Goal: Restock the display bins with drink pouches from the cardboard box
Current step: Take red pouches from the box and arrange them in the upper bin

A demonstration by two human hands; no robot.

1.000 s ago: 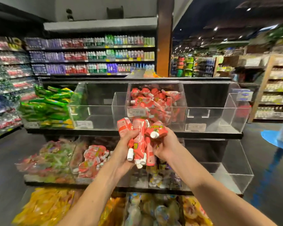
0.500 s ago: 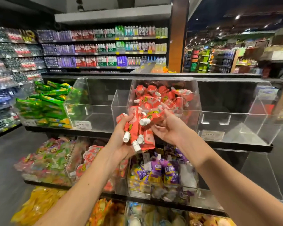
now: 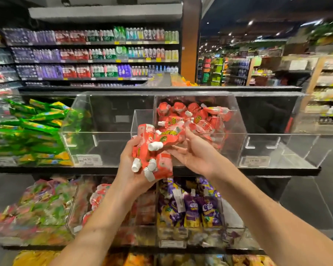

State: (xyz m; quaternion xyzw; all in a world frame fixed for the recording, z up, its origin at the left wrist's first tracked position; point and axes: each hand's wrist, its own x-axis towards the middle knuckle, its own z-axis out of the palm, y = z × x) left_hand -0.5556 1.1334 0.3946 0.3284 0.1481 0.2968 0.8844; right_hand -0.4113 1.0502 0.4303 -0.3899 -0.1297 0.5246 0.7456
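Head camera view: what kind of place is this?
Most likely a supermarket: long shelves of bottled drinks, clear display bins holding red drink pouches, and price labels on the bin fronts.

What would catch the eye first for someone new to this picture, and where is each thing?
First, the bunch of red pouches in the middle, gripped by the left hand and the right hand. Just behind them, a clear bin holds more of the same. Bright green packets sit at upper left, purple pouches in a lower bin.
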